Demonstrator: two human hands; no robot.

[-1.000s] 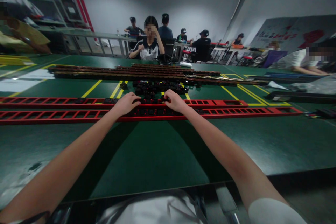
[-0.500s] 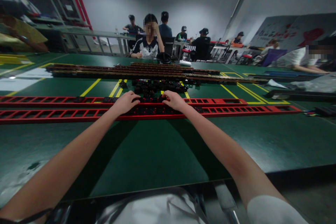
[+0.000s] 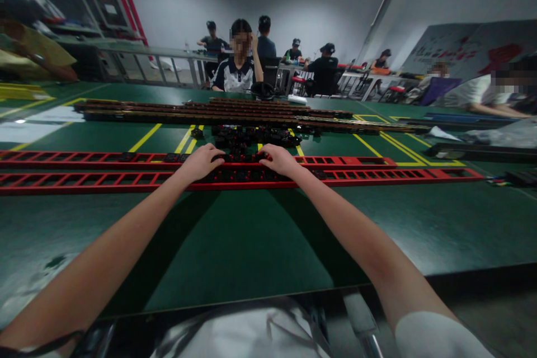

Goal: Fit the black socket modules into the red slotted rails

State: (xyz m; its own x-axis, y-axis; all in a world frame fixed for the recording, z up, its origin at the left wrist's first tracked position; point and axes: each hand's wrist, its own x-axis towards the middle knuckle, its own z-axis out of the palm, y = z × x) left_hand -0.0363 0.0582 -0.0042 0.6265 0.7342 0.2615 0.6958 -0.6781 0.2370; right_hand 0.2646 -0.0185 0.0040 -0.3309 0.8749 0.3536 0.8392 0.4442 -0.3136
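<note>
Two long red slotted frames, a far one and a near one, lie side by side across the green table. My left hand rests over the far frame, its fingers bent round something I cannot make out. To its right, my right hand is closed at a small dark part whose shape is unclear. Small black pieces with red spots sit in the frames' slots between and below my hands. Just beyond them is a heap of black parts.
Long brown-and-black strips are stacked behind the heap. A dark bar and a clear plastic bag lie at the right. A person sits across the table; several other people are farther back.
The person across the table has raised the head and moved a hand from the face to beside the head. My hands have barely moved.
</note>
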